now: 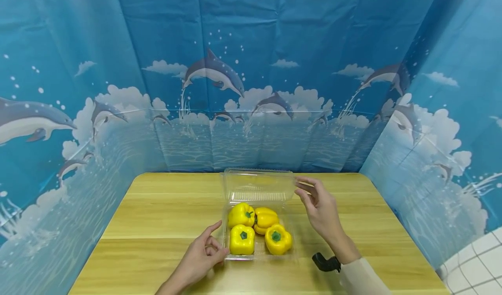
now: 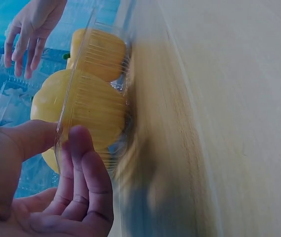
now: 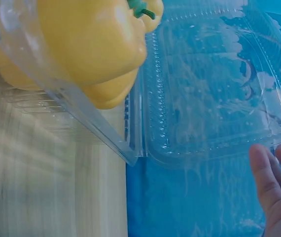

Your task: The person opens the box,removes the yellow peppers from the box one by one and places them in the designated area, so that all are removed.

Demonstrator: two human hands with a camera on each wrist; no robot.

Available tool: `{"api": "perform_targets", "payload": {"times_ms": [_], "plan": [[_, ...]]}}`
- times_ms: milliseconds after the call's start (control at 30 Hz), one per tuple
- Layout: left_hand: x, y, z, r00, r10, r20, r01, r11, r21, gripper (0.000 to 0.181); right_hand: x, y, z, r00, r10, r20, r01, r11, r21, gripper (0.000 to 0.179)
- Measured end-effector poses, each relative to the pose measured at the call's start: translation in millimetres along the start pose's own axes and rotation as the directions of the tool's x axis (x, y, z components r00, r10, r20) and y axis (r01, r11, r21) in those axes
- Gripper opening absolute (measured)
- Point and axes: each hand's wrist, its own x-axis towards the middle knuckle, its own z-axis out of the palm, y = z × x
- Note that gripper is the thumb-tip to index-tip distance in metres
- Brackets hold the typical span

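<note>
A clear plastic clamshell container (image 1: 259, 252) lies on the table with its hinged lid (image 1: 256, 186) raised at the back. Several yellow bell peppers (image 1: 242, 239) with green stems sit inside it. My left hand (image 1: 201, 256) is at the front left corner; in the left wrist view its thumb and fingertips (image 2: 81, 138) pinch the container's rim. On the other side, my right hand (image 1: 323, 210) has its fingers loosely bent, fingertips right at the lid's right edge. The right wrist view shows those fingers (image 3: 266, 175) beside the transparent lid, holding no pepper.
The wooden table (image 1: 157, 216) spreads out on both sides of the container. A black curved object (image 1: 326, 262) is by the right wrist. Behind and beside the table hangs a blue curtain (image 1: 251, 142) printed with dolphins. White tiles (image 1: 480, 260) show at the lower right.
</note>
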Motion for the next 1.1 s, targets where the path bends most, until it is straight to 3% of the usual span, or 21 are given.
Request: {"api": "perform_targets", "payload": {"times_ms": [200, 400, 500, 667, 800, 1100], "plan": [[0.4, 0.6, 1.9, 1.0, -0.004, -0.026, 0.003, 0.999, -0.033, 0.092, -1.7, 4.1, 2.6, 0.991, 0.094, 0.096, -0.097, 0.995, 0.03, 0.057], [0.1, 1.9, 3.6, 0.999, -0.01, -0.038, 0.008, 0.999, -0.038, 0.093, -4.2, 10.9, 4.6, 0.967, 0.176, 0.183, -0.168, 0.984, -0.058, 0.061], [-0.2, 2.3, 4.3, 0.999, -0.011, -0.042, 0.01, 1.0, -0.024, 0.093, -5.5, 16.1, 7.1, 0.95, 0.216, 0.225, -0.204, 0.976, -0.076, 0.065], [-0.7, -0.1, 6.3, 0.999, -0.002, -0.044, 0.002, 1.0, -0.008, 0.095, -8.7, 28.6, 12.9, 0.904, 0.31, 0.295, -0.288, 0.95, -0.117, 0.082], [-1.9, -2.7, 9.6, 0.999, 0.002, -0.038, -0.003, 1.0, -0.006, 0.095, -10.7, 37.1, 17.5, 0.879, 0.358, 0.314, -0.322, 0.933, -0.161, 0.091], [-4.3, -4.1, 13.0, 0.999, 0.001, -0.044, -0.001, 1.0, -0.002, 0.094, -9.4, 45.3, 24.2, 0.852, 0.413, 0.322, -0.368, 0.909, -0.193, 0.086]]}}
